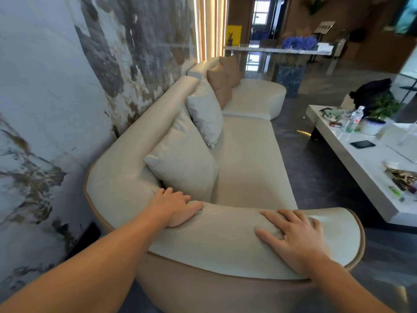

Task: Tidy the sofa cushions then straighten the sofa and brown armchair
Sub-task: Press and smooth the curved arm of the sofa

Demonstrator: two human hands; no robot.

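A long cream sofa [248, 159] runs away from me along the marbled wall. Its curved near armrest [225, 240] lies right under my hands. My left hand [178, 207] rests on the armrest's inner edge, fingers curled over it. My right hand [297, 240] lies flat on the armrest's top, fingers spread. Two cream cushions [182, 161] [206, 114] lean upright against the backrest. Two brown cushions [222, 83] stand beyond them at the far section. No brown armchair is in view.
A white low coffee table [361, 159] stands to the right, carrying a water bottle [355, 119], a potted plant [381, 111], a dark phone and clutter. Dark polished floor runs between it and the sofa. The marbled wall [56, 98] is close on the left.
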